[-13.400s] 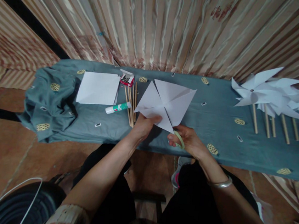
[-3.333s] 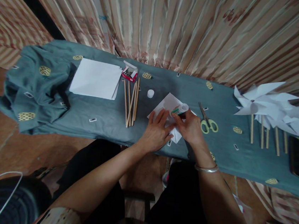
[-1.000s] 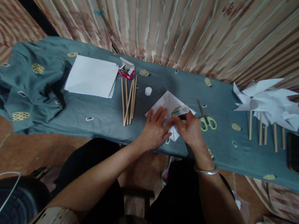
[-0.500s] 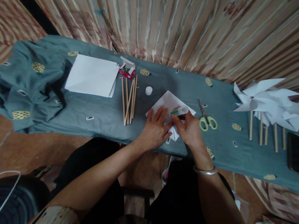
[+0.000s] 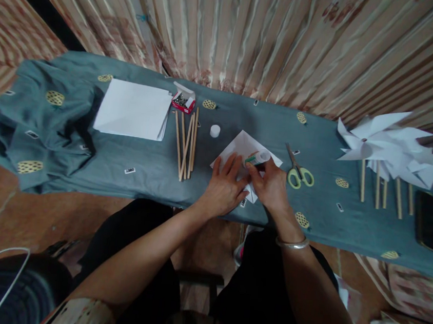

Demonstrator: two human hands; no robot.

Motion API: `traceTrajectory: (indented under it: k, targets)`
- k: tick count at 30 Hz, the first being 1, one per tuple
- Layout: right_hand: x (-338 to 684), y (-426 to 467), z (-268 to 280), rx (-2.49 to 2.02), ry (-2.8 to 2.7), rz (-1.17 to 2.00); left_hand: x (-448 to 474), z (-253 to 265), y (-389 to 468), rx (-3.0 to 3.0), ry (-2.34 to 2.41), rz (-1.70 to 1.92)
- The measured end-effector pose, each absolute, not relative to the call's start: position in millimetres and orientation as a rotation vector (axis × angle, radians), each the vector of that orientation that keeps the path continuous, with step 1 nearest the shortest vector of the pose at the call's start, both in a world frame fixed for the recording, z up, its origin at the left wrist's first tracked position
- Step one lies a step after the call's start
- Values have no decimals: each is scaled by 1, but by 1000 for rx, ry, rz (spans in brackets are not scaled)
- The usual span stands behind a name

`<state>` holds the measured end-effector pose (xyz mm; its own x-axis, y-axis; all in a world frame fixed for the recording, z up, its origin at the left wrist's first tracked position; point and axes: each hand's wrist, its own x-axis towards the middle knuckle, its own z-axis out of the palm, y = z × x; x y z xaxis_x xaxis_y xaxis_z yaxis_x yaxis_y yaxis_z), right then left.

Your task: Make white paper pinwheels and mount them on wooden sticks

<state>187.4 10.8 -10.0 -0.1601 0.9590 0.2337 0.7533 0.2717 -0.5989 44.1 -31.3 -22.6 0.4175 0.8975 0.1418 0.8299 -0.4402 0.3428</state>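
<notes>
White paper (image 5: 238,143), pointed, creased, left grip (image 5: 225,186) spread, right grip (image 5: 271,186) clamped on glue stick (image 5: 258,157)

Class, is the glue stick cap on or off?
Off: the cap sits on the cloth, apart from the glue stick in the right hand.

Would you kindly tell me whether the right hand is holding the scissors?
No, the right hand holds the glue stick, while the scissors lie on the patterned cloth.
</notes>
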Motion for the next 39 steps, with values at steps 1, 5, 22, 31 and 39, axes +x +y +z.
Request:
traceTrajectory:
  k: [1, 5, 22, 31, 39]
  targets:
    - [187, 11, -9, -1543, -1953, 465, 44, -23, -31, 2451, 1519, 452]
    - [197, 20, -3, -1540, -1755, 456, 42, -23, -30, 2430, 1514, 467]
    - [207, 26, 5, -1111, -828, 1446, -19, -11, 25, 2178, 1903, 999]
    - [196, 23, 12, -954, -587, 1763, -19, -21, 48, 2082, 1793, 892]
    - [201, 22, 17, -873, -549, 1743, -12, 8, 32, 993, 1220, 1369]
